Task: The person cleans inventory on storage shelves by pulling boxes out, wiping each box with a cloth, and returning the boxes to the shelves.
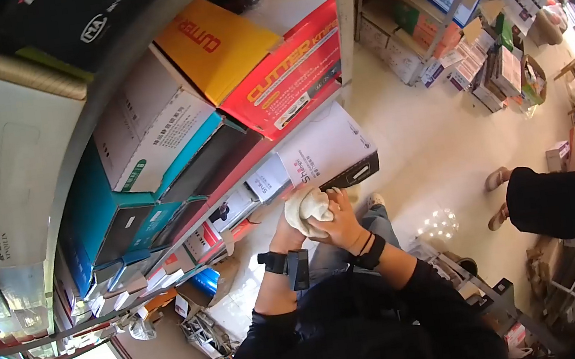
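A crumpled off-white cloth (308,209) is bunched up between my two hands, in front of my legs. My left hand (287,232) is closed on the cloth from the left, and the cloth hides most of its fingers. From the other side my right hand (342,224) grips the same cloth, its fingers bent against it. Just beyond them, on the lower shelf, a white box with red lettering (320,150) sticks out. Both wrists wear black bands; the left one carries a small dark device (298,269).
At left, a metal shelf rack holds a red and yellow cutter knife box (288,70), a white and green carton (149,125) and teal boxes (98,204). Another person (548,203) stands at right on the pale shiny floor (415,155). Cartons (491,73) are piled beyond.
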A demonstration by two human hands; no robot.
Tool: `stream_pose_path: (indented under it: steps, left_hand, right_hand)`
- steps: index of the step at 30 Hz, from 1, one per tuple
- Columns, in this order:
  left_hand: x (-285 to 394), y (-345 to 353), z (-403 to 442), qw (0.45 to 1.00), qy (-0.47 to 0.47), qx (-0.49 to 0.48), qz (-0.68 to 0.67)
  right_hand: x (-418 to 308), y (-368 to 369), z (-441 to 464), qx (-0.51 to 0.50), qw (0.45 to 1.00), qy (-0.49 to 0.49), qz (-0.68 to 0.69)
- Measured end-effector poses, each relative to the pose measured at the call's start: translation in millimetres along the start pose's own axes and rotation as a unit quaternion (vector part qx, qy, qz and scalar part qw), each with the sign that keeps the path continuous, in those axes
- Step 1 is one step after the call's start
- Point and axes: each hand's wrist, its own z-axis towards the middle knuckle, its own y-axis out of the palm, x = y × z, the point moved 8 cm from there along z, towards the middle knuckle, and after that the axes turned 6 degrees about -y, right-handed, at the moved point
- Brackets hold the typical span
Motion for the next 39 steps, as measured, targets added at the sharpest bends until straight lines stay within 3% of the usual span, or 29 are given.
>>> stream_pose_path:
  steps: [1, 2, 4, 6, 7, 9, 10, 11, 12, 13, 14, 16, 18, 20, 22, 23, 24, 26, 28, 29, 30, 31, 32, 34, 35, 39]
  left_hand:
    - [-20.5, -0.2, 0.1, 0.945, -0.096, 0.001, -0.313]
    - [-32.2, 8.9, -2.6, 0.785, -0.178, 0.0, -0.594]
    - [-30.3, 5.8, -2.9, 0.785, -0.169, 0.01, -0.596]
    - [-17.8, 6.1, -1.7, 0.798, -0.19, 0.017, -0.572]
    - [-20.1, 6.3, -3.0, 0.804, -0.193, 0.02, -0.562]
    - [-24.6, 7.9, -6.5, 0.799, -0.191, 0.023, -0.569]
    - [-25.7, 9.1, -7.8, 0.798, -0.194, 0.018, -0.57]
    - [-24.9, 6.6, -8.1, 0.821, -0.181, 0.03, -0.54]
    - [-24.6, 9.1, -10.5, 0.819, -0.178, 0.034, -0.545]
    - [-21.7, 13.5, -13.3, 0.83, -0.166, 0.027, -0.532]
    - [-19.3, 16.6, -15.3, 0.84, -0.154, 0.02, -0.519]
    - [-18.2, 21.3, -20.0, 0.844, -0.167, -0.014, -0.509]
    - [-1.6, 19.8, -29.2, 0.872, -0.111, -0.021, -0.476]
    - [-7.6, 18.5, -25.4, 0.88, -0.075, 0.0, -0.469]
    - [-9.4, 17.2, -26.0, 0.919, -0.111, 0.023, -0.376]
    - [-15.0, 18.9, -27.2, 0.913, -0.15, 0.042, -0.378]
    - [-16.5, 23.0, -26.4, 0.912, -0.146, 0.044, -0.38]
    - [-19.3, 14.6, -26.0, 0.902, -0.105, 0.14, -0.394]
    - [-18.2, 8.0, -25.7, 0.897, -0.094, 0.156, -0.403]
    - [-20.2, 7.2, -23.6, 0.862, -0.085, 0.138, -0.481]
    - [-21.5, 6.9, -22.5, 0.82, -0.077, 0.119, -0.554]
    - [-19.9, 7.4, -22.5, 0.805, -0.067, 0.09, -0.582]
    - [-21.7, 7.2, -23.7, 0.804, -0.065, 0.09, -0.584]
    - [-25.8, 14.9, -24.1, 0.793, -0.082, 0.048, -0.602]
    - [-26.1, 11.8, -25.9, 0.793, -0.08, 0.048, -0.603]
    - [-31.6, -6.6, -41.6, 0.811, -0.11, -0.017, -0.574]
  right_hand:
    - [0.5, -0.3, -0.2, 0.0, 1.0, -0.005, 0.003]
    - [6.6, -1.7, -4.0, -0.014, 1.0, 0.017, -0.007]
    - [12.0, -5.6, -10.9, -0.032, 0.999, 0.034, -0.016]
    - [39.5, -33.8, -21.8, 0.084, 0.971, 0.224, -0.027]
    - [40.3, -39.9, -18.3, 0.078, 0.973, 0.218, -0.024]
    - [56.8, -63.3, -15.0, 0.137, 0.935, 0.325, 0.013]
    - [63.9, -63.7, -15.2, 0.131, 0.938, 0.32, 0.016]
    - [85.2, -57.5, -31.7, 0.19, 0.873, 0.41, 0.184]
    - [97.5, -43.6, -46.3, 0.24, 0.769, 0.483, 0.343]
    - [95.3, -30.6, -51.9, 0.194, 0.735, 0.52, 0.39]
    - [90.0, -24.2, -50.9, 0.194, 0.737, 0.515, 0.393]
    - [72.8, -32.5, -30.5, 0.151, 0.805, 0.496, 0.288]
    - [65.4, -23.3, -29.1, 0.171, 0.796, 0.48, 0.327]
    - [60.4, -26.4, -24.3, 0.163, 0.839, 0.454, 0.25]
    - [58.6, -24.2, -21.2, 0.158, 0.846, 0.447, 0.242]
    - [59.2, -22.4, -23.4, 0.165, 0.851, 0.436, 0.244]
    - [59.3, -22.3, -25.1, 0.172, 0.855, 0.424, 0.245]
    - [58.1, -23.3, -24.1, 0.162, 0.863, 0.396, 0.268]
    - [60.8, -27.4, -24.5, 0.152, 0.871, 0.366, 0.29]
    - [70.6, -22.4, -37.0, 0.219, 0.761, 0.414, 0.448]
    - [76.8, -15.5, -46.2, 0.276, 0.618, 0.444, 0.587]
    - [88.7, -12.0, -66.5, 0.305, 0.531, 0.555, 0.563]
    - [93.9, -12.9, -66.6, 0.303, 0.532, 0.554, 0.563]
    - [93.9, 6.1, -57.5, 0.147, 0.559, 0.546, 0.606]
    - [95.0, 12.7, -58.6, 0.149, 0.494, 0.565, 0.644]
    - [109.5, 10.5, -66.1, 0.123, 0.535, 0.567, 0.614]
